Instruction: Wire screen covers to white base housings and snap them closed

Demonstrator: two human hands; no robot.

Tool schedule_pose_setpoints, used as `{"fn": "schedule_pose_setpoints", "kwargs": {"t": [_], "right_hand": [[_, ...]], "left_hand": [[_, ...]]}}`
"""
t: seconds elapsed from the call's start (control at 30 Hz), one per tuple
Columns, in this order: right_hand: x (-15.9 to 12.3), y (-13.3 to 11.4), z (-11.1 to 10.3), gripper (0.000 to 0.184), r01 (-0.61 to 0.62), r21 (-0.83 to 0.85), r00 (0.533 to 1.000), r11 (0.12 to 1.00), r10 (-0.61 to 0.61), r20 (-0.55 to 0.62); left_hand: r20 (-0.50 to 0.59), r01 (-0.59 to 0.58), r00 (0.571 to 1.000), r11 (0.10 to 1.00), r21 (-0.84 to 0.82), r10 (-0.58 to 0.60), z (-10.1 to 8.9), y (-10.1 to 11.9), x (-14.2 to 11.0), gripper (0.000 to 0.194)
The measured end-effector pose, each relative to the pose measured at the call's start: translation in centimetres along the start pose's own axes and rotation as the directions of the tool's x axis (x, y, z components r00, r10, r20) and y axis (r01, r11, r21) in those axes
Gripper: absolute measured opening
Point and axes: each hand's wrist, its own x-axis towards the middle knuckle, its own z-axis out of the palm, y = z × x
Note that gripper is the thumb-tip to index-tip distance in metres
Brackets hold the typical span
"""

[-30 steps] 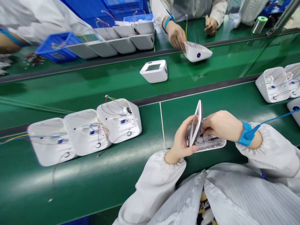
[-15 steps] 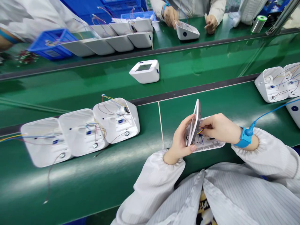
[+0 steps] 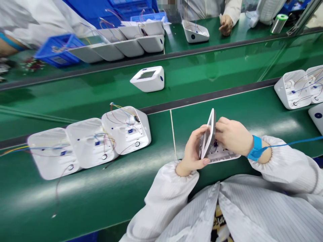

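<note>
My left hand [image 3: 193, 149] grips a white-and-grey front panel [image 3: 209, 134] by its edge, thumb in front, and keeps it tilted nearly upright. Beneath it an open white housing [image 3: 225, 157] lies on the green bench, with wires and small parts inside. My right hand [image 3: 230, 136] wears a blue wrist strap [image 3: 255, 148] with a cord. Its fingers are curled together behind the panel, over the housing; the fingertips and whatever they pinch are hidden.
Three open white housings [image 3: 92, 148] with loose wires stand to the left, more housings [image 3: 294, 89] to the right. A closed white device [image 3: 148, 79] sits on the green conveyor. Across it are a co-worker's hand [image 3: 226, 25], another housing [image 3: 195, 32], a blue bin [image 3: 58, 50] and a solder spool [image 3: 279, 24].
My right hand has turned and moved slightly up and left, its fingertips now behind the panel. The closed device has shifted left along the conveyor. The co-worker's strapped hand has left the far housing.
</note>
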Motion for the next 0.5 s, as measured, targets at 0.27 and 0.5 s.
{"fn": "schedule_pose_setpoints", "kwargs": {"t": [0.27, 0.5], "right_hand": [[-0.1, 0.8, 0.9, 0.020, -0.192, 0.069, 0.981, 0.979, 0.192, 0.008], [-0.1, 1.6, 0.6, 0.022, -0.205, 0.191, 0.979, 0.960, 0.199, 0.051]], "left_hand": [[0.055, -0.105, 0.994, 0.981, 0.164, 0.097, 0.3, -0.3, 0.3, 0.077], [0.285, -0.232, 0.958, 0.683, 0.693, 0.036, -0.4, 1.6, -0.5, 0.086]]}}
